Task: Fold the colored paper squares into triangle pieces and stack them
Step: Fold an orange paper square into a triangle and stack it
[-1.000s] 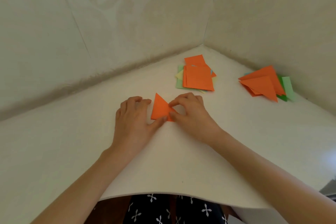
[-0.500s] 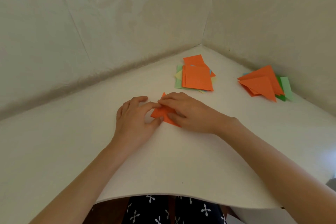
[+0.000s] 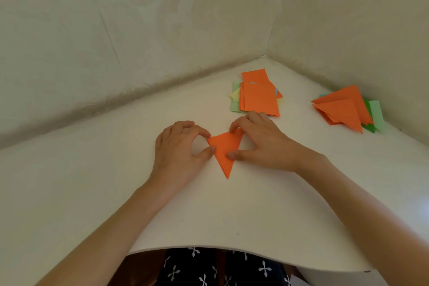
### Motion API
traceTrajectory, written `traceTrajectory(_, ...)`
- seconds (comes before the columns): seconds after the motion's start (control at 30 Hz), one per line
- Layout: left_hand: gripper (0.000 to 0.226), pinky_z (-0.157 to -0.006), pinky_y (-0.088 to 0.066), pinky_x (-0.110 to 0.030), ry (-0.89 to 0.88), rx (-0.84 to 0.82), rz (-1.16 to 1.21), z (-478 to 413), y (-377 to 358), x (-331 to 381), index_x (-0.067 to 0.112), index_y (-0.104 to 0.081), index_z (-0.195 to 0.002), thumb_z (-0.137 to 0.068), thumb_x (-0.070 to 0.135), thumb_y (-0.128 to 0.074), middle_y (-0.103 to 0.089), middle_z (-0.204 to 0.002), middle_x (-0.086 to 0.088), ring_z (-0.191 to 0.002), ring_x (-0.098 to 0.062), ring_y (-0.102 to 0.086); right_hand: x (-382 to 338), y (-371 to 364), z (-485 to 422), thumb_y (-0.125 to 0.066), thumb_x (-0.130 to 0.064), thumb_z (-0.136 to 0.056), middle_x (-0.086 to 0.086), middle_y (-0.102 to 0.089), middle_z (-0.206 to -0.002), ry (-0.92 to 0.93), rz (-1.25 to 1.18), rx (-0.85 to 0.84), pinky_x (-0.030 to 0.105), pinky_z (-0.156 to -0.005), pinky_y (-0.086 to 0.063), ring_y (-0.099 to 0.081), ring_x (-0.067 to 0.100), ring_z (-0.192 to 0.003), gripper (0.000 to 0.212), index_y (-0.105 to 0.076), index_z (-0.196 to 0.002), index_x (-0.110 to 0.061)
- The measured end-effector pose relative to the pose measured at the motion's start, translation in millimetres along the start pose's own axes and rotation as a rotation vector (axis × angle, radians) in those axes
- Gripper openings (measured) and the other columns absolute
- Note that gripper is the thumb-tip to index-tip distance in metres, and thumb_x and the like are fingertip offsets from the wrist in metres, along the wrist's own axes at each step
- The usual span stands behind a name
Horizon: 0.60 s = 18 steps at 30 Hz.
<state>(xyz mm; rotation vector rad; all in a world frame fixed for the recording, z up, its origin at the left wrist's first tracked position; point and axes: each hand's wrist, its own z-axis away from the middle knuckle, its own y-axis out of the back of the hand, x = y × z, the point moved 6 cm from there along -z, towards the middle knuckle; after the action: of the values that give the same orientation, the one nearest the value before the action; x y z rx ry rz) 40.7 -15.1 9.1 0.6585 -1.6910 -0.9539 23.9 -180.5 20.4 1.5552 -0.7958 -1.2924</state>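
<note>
The orange triangle (image 3: 224,150) lies flat on the white table (image 3: 232,216) between the two hands. Its wide edge faces away from the person and its sharp tip points back toward the body, so its long axis runs near-to-far. The left hand (image 3: 178,153) sits on the triangle's left side, fingers curled, with the thumb tip on the left edge and the forefinger at the far left corner. The right hand (image 3: 262,144) sits on the right side, also curled, its thumb pressed on the right edge and its forefinger on the far right corner. Both hands hold the paper down by its edges, and neither lifts it. The pile of folded triangles (image 3: 341,109) lies well off to the right, near the wall. The pile of flat squares (image 3: 258,100) lies just beyond the right hand's knuckles. The fold looks done or nearly so. If the piece goes to the folded pile next, the right hand is plainly the nearer one and would carry it right and away, past the squares.
</note>
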Motion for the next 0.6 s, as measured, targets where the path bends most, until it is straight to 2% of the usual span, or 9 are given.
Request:
traceTrajectory(0.2,0.028,-0.101,-0.017,-0.026,-0.016,0.009,-0.017,1,-2,0,0.032,-0.061,-0.111,-0.086,0.043,-0.062,-0.044,-0.134,0.005,-0.128,-0.016,-0.034,0,-1,-3,-0.072,-0.051,-0.073,-0.005,-0.037,-0.1,-0.047,-0.048,-0.012,0.024,-0.082,-0.029,-0.031,0.012,-0.097,0.044,-0.05,-0.097,-0.021)
traceTrajectory(0.3,0.042,-0.097,-0.027,-0.026,-0.06,0.065,0.118,2,0,1,0.022,-0.06,-0.112,-0.083,0.052,-0.06,-0.052,-0.124,0.003,-0.118,-0.016,-0.046,-3,-1,2,-0.075,-0.042,-0.074,-0.01,-0.039,-0.088,-0.041,-0.141,0.062,0.024,-0.074,-0.03,-0.035,0.012,-0.09,0.037,-0.047,-0.088,-0.022)
traceTrajectory(0.37,0.049,-0.093,-0.035,-0.02,-0.04,0.056,0.312,4,3,4,0.018,-0.056,-0.118,-0.083,0.052,-0.063,-0.056,-0.119,0.005,-0.112,-0.011,-0.051,-5,1,5,-0.076,-0.029,-0.076,-0.009,-0.044,-0.08,-0.082,-0.326,0.132,0.022,-0.065,-0.033,-0.04,0.007,-0.077,0.033,-0.045,-0.084,-0.02)
traceTrajectory(0.43,0.056,-0.085,-0.037,-0.008,0.002,-0.036,0.503,5,0,7,0.022,-0.051,-0.121,-0.075,0.053,-0.062,-0.06,-0.113,0.011,-0.104,-0.003,-0.055,-5,1,6,-0.072,-0.016,-0.08,-0.007,-0.052,-0.075,-0.137,-0.64,0.169,0.017,-0.058,-0.035,-0.042,0.002,-0.061,0.031,-0.042,-0.087,-0.019)
traceTrajectory(0.5,0.044,-0.081,-0.041,-0.008,0.006,-0.129,0.643,2,-4,13,0.025,-0.052,-0.114,-0.076,0.043,-0.066,-0.068,-0.099,0.011,-0.093,-0.002,-0.063,-3,2,6,-0.07,-0.008,-0.082,-0.002,-0.061,-0.075,-0.189,-0.913,0.229,0.018,-0.062,-0.041,-0.05,0.005,-0.062,0.03,-0.044,-0.091,-0.02)
traceTrajectory(0.57,0.02,-0.077,-0.047,-0.019,-0.02,-0.131,0.732,-6,-2,18,0.024,-0.059,-0.1,-0.084,0.015,-0.068,-0.071,-0.086,0.006,-0.08,-0.008,-0.068,1,5,7,-0.071,-0.005,-0.08,0.0,-0.064,-0.077,-0.235,-1.037,0.317,0.022,-0.067,-0.044,-0.055,0.011,-0.068,0.032,-0.048,-0.094,-0.022)
traceTrajectory(0.6,0.02,-0.072,-0.048,-0.021,-0.035,-0.116,0.744,-11,0,20,0.024,-0.061,-0.094,-0.086,0.006,-0.065,-0.071,-0.082,0.005,-0.073,-0.01,-0.068,3,8,8,-0.072,-0.003,-0.079,-0.001,-0.065,-0.078,-0.248,-1.052,0.349,0.021,-0.068,-0.046,-0.056,0.011,-0.07,0.033,-0.05,-0.096,-0.023)
